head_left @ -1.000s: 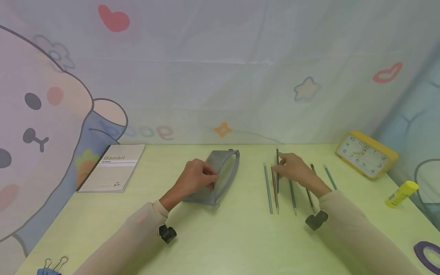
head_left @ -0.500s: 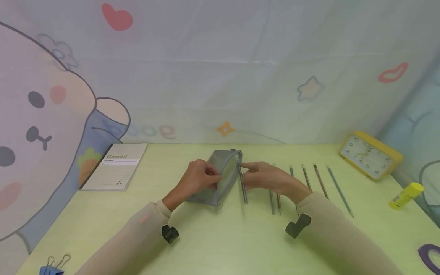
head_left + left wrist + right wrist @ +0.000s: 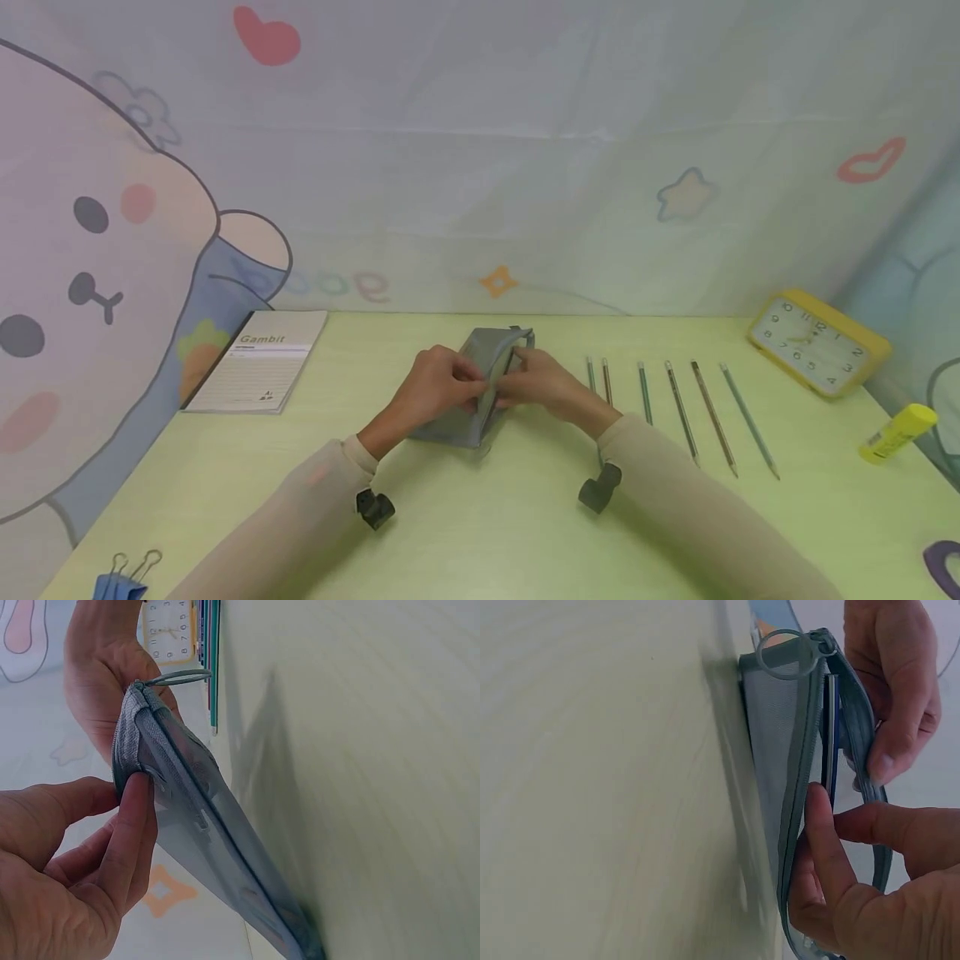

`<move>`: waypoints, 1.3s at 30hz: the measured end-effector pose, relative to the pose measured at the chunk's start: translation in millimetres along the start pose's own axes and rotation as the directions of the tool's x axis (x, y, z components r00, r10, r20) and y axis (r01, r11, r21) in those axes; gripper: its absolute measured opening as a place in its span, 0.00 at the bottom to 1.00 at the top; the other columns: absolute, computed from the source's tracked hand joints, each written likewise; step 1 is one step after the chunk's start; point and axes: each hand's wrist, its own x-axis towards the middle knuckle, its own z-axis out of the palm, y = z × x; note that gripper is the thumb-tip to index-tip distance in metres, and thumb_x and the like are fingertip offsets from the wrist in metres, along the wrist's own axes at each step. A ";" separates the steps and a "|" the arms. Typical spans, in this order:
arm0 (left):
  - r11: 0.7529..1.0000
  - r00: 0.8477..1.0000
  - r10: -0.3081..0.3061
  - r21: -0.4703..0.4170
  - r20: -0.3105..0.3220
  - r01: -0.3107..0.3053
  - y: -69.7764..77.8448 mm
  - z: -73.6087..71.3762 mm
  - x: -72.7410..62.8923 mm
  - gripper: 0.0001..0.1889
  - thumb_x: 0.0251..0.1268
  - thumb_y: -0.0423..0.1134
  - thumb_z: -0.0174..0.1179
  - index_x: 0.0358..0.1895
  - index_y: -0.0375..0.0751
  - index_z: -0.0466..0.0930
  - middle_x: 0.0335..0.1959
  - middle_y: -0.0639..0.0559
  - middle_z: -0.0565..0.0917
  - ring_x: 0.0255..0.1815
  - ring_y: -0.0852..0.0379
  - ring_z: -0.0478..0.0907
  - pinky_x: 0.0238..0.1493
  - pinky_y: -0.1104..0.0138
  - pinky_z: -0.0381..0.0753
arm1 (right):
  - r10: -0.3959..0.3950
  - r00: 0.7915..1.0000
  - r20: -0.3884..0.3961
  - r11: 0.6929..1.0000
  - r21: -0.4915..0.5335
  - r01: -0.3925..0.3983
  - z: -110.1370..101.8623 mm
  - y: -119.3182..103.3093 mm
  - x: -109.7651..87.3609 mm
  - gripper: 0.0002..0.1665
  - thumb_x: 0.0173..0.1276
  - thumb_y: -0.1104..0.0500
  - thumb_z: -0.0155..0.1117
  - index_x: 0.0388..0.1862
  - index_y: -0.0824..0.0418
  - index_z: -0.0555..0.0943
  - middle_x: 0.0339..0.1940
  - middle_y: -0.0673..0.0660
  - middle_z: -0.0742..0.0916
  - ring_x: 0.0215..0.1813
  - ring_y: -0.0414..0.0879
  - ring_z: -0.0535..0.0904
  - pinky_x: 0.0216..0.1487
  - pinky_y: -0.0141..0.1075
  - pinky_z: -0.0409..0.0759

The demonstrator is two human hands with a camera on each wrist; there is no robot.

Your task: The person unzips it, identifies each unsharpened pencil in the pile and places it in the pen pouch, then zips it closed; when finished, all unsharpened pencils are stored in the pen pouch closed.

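Observation:
A grey mesh zip pouch stands on the table with its zipped mouth spread apart. My left hand pinches one edge of that mouth between thumb and fingers, as the left wrist view also has it. My right hand is at the opening, fingertips inside. In the right wrist view, a dark pencil is pinched by its thumb and fingers and lies between the two zip edges. A ring pull hangs at the pouch's end. Several pencils lie in a row to the right, some partly hidden by the right arm.
A notebook lies at the back left. A yellow alarm clock and a yellow glue stick are on the right. Blue binder clips and a purple tape roll sit near the front corners. A printed cloth hangs behind.
My right hand has carried the dark pencil leftward from the row and into the pouch's mouth. The left hand keeps its pinch on the pouch edge.

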 end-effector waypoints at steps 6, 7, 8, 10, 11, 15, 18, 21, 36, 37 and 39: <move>1.000 1.000 0.000 0.004 -0.003 0.000 1.5 0.2 -0.3 0.06 0.63 0.35 0.65 0.34 0.37 0.91 0.28 0.47 0.91 0.23 0.54 0.89 0.31 0.71 0.83 | -0.004 1.000 -0.028 0.998 -0.066 0.002 2.9 -2.1 -2.0 0.45 0.67 0.64 0.63 0.79 0.71 0.56 0.40 0.63 0.90 0.36 0.44 0.89 0.50 0.42 0.86; 1.000 1.000 -0.001 0.002 -0.002 0.001 1.3 0.3 -0.5 0.06 0.63 0.35 0.65 0.34 0.37 0.91 0.28 0.47 0.91 0.23 0.54 0.89 0.31 0.70 0.83 | 0.001 0.999 -0.033 0.997 -0.082 -0.003 2.0 -1.8 -3.2 0.47 0.68 0.63 0.63 0.80 0.72 0.53 0.40 0.63 0.90 0.36 0.45 0.89 0.52 0.42 0.86; 1.000 1.000 -0.005 0.000 -0.002 0.005 1.3 0.4 -0.6 0.06 0.63 0.35 0.65 0.34 0.37 0.91 0.28 0.47 0.91 0.23 0.54 0.89 0.31 0.70 0.83 | 0.001 0.999 -0.037 0.996 -0.092 -0.004 0.6 -1.4 -4.5 0.49 0.68 0.63 0.63 0.80 0.73 0.49 0.42 0.64 0.89 0.37 0.46 0.90 0.54 0.43 0.85; 1.000 1.000 -0.014 -0.003 0.000 0.014 1.4 0.7 -0.8 0.07 0.63 0.35 0.65 0.35 0.36 0.91 0.28 0.47 0.91 0.23 0.55 0.89 0.31 0.70 0.84 | -0.011 0.999 -0.042 0.992 -0.128 0.005 -4.1 -0.6 -8.6 0.51 0.69 0.62 0.62 0.81 0.74 0.45 0.47 0.65 0.87 0.39 0.48 0.91 0.58 0.45 0.83; 1.000 1.000 -0.019 -0.003 -0.001 0.019 1.2 0.6 -0.8 0.07 0.62 0.34 0.65 0.35 0.35 0.91 0.28 0.47 0.91 0.23 0.55 0.89 0.31 0.70 0.84 | -0.010 0.999 -0.047 0.989 -0.147 0.003 -6.8 -0.8 -11.5 0.50 0.70 0.61 0.61 0.81 0.73 0.46 0.50 0.65 0.86 0.41 0.49 0.91 0.59 0.46 0.82; 0.999 0.999 -0.036 0.006 -0.011 0.036 1.3 0.1 -1.0 0.07 0.61 0.34 0.65 0.36 0.35 0.91 0.28 0.48 0.91 0.22 0.58 0.88 0.32 0.71 0.83 | -0.034 0.996 -0.081 0.955 -0.298 0.009 -21.0 -2.3 -22.7 0.44 0.72 0.57 0.60 0.80 0.69 0.55 0.56 0.65 0.84 0.43 0.52 0.91 0.58 0.48 0.83; 0.999 0.999 -0.040 0.003 -0.015 0.040 1.2 -0.5 -1.6 0.07 0.61 0.34 0.65 0.36 0.35 0.90 0.28 0.48 0.91 0.22 0.58 0.88 0.32 0.72 0.82 | -0.062 0.990 -0.126 0.876 -0.482 -0.006 -32.3 -4.5 -32.2 0.38 0.72 0.57 0.58 0.76 0.70 0.62 0.52 0.65 0.86 0.38 0.49 0.90 0.50 0.45 0.85; 0.999 0.999 -0.042 -0.007 -0.017 0.042 1.0 -0.5 -2.2 0.08 0.60 0.34 0.64 0.36 0.35 0.90 0.27 0.48 0.91 0.22 0.58 0.88 0.31 0.73 0.81 | -0.095 0.979 -0.179 0.777 -0.628 -0.039 -42.7 -3.8 -41.9 0.32 0.71 0.61 0.58 0.70 0.75 0.69 0.45 0.66 0.88 0.31 0.46 0.86 0.39 0.40 0.84; 0.999 0.999 -0.046 -0.008 -0.016 0.046 0.5 1.3 -1.3 0.08 0.60 0.34 0.64 0.37 0.35 0.91 0.27 0.49 0.91 0.22 0.57 0.88 0.33 0.71 0.83 | -0.145 0.967 -0.211 0.487 -0.866 -0.115 -42.0 8.8 -62.9 0.06 0.66 0.72 0.53 0.28 0.69 0.75 0.20 0.52 0.69 0.20 0.42 0.63 0.21 0.29 0.63; 0.999 0.999 -0.043 -0.010 -0.016 0.043 0.5 1.6 -1.2 0.08 0.60 0.34 0.64 0.37 0.35 0.91 0.27 0.49 0.91 0.22 0.57 0.88 0.34 0.70 0.83 | -0.160 0.965 -0.206 0.460 -0.881 -0.112 -41.1 10.6 -62.7 0.08 0.67 0.71 0.52 0.27 0.69 0.74 0.20 0.52 0.69 0.21 0.42 0.63 0.21 0.29 0.63; 0.999 0.999 -0.041 -0.013 -0.015 0.041 0.4 2.1 -1.2 0.08 0.61 0.34 0.64 0.37 0.35 0.91 0.27 0.48 0.91 0.22 0.57 0.88 0.35 0.69 0.84 | -0.176 0.964 -0.199 0.435 -0.894 -0.105 -39.6 13.9 -62.2 0.09 0.68 0.71 0.52 0.26 0.67 0.74 0.20 0.53 0.70 0.20 0.43 0.64 0.20 0.30 0.63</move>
